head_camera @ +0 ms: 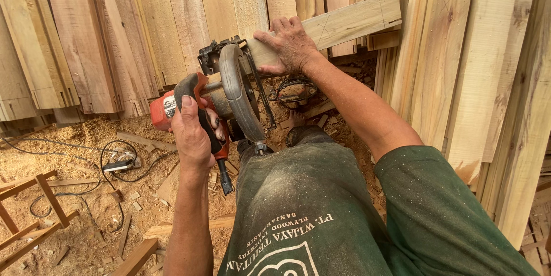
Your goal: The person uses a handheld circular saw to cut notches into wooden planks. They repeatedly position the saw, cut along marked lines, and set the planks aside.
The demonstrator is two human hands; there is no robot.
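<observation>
My left hand (192, 138) grips the black and red handle of a circular saw (229, 95), thumb on top. The saw's round metal blade guard (238, 89) sits against the near end of a pale wooden plank (344, 23). That plank runs up and to the right across the stacked boards. My right hand (290, 43) lies over the plank's end right beside the guard, with fingers on top and thumb underneath. The blade itself is hidden by the guard. The saw's black cord (224, 178) hangs down from the handle.
Upright boards (115, 35) lean along the back and the right side (488, 80). The ground (69, 138) is covered in sawdust and offcuts. A black cable with a plug block (120, 165) lies at the left, near a red-brown wooden frame (34, 207). My bare foot (295, 118) is under the saw.
</observation>
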